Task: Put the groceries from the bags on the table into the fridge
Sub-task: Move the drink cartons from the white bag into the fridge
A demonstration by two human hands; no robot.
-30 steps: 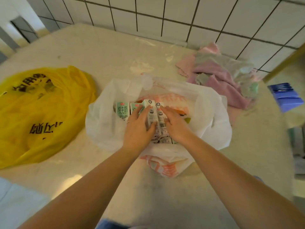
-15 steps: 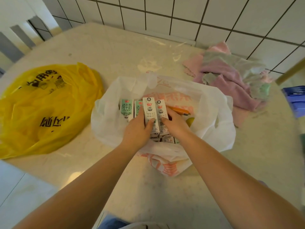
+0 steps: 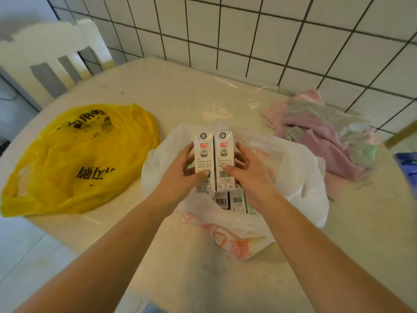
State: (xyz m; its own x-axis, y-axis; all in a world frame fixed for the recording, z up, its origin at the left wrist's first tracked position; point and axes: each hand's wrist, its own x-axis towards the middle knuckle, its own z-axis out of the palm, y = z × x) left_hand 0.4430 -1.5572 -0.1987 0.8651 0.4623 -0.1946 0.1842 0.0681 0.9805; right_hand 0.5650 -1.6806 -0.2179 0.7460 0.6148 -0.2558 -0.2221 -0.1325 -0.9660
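White tiles back the table [image 3: 180,267]. Left hand [image 3: 180,175] and right hand [image 3: 250,175] each grip one upright milk carton, left carton [image 3: 203,154] touching right carton [image 3: 223,154], above the white bag [image 3: 300,177]. Both show a red logo, a QR code and unreadable small print. More cartons [image 3: 228,199] lie under the hands. Yellow bag [image 3: 79,159], with black characters, lies left of the left hand.

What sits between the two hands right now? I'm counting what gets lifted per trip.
Two milk cartons side by side, pressed between left hand and right hand, seen in the head view.
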